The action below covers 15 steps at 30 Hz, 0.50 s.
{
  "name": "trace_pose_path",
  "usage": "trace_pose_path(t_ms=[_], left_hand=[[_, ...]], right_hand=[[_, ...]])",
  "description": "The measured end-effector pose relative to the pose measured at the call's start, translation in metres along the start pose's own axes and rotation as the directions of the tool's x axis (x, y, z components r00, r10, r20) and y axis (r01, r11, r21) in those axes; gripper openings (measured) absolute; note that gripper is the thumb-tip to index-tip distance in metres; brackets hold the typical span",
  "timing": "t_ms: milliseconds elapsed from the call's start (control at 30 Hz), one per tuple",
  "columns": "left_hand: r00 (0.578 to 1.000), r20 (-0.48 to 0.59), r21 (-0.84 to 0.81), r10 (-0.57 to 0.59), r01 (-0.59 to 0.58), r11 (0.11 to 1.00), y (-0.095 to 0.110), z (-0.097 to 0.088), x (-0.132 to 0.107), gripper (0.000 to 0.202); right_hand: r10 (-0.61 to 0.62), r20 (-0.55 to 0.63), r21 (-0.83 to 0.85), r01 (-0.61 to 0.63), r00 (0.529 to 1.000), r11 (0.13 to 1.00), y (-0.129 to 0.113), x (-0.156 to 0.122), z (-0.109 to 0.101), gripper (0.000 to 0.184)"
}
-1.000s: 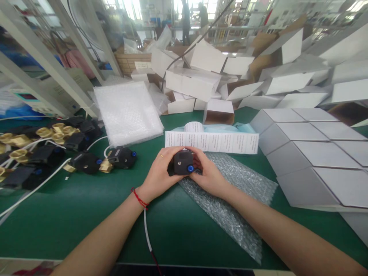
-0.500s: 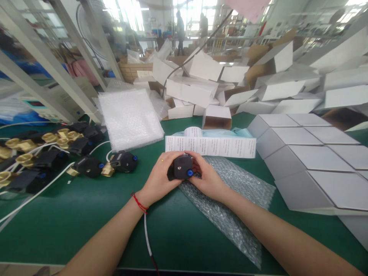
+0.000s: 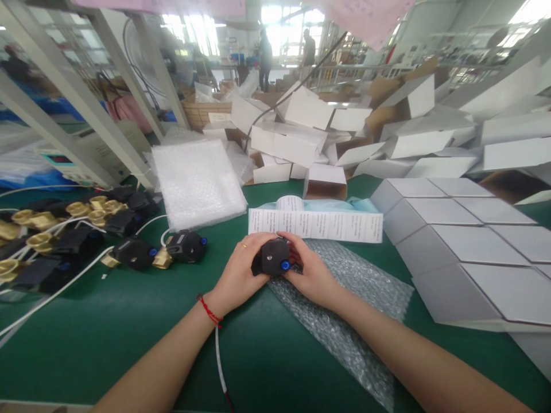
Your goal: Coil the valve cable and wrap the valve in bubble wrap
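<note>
- Two bare hands in view: left hand (image 3: 239,265) and right hand (image 3: 314,274), both on the same item.
- One black unit (image 3: 274,256) with one blue knob (image 3: 285,265), front and centre between them. Fingers of both hands were clamped on it, left ones round its left side, right ones round its right. Couldn't tell if it was touching the counter (image 3: 107,327) underneath.
- One red bracelet (image 3: 209,311) on the left wrist, one gold ring (image 3: 244,246) on that hand.
- One white cable (image 3: 219,361) ran down from below that wrist.
- One sheet of bubble wrap (image 3: 344,315) lay slantwise, partly under the right forearm.
- One label strip (image 3: 316,225) sat just beyond the hands, with one roll (image 3: 290,202) behind it.
- Two loose units, a nearer one (image 3: 187,245) and a farther one (image 3: 135,252), lay off to the left, beside a pile of brass-fitted units (image 3: 77,242) too tangled to count.
- One stack of bubble bags (image 3: 200,183).
- Eight closed box tops (image 3: 477,241) showed on the right, some cut off by the edge.
</note>
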State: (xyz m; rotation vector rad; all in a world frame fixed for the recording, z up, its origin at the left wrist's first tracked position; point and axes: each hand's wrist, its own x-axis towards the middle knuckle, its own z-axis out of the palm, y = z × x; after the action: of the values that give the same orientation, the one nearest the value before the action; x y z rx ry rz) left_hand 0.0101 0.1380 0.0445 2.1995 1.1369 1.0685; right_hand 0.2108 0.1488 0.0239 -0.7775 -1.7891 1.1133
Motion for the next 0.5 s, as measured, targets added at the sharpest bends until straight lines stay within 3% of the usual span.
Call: trace_pose_path(t_ms=[300,400,500], left_hand=[[0.994,-0.059,-0.078,-0.097,0.092,0.993,0.007,-0.006,0.000,0.048],[0.957,-0.132,-0.222,-0.257,0.225,0.949,0.013,-0.013,-0.001,0.055],[0.886,-0.108,-0.441,-0.451,0.363,0.820,0.020,-0.020,0.000,0.060]], right_hand=[[-0.041,-0.044,-0.032,0.040,0.998,0.999,-0.006,-0.002,0.000,0.056],[-0.067,-0.109,-0.045,0.063,0.992,0.997,-0.009,-0.003,-0.001,0.050],[-0.057,-0.153,-0.024,0.054,0.987,0.998,-0.011,-0.003,-0.001,0.046]])
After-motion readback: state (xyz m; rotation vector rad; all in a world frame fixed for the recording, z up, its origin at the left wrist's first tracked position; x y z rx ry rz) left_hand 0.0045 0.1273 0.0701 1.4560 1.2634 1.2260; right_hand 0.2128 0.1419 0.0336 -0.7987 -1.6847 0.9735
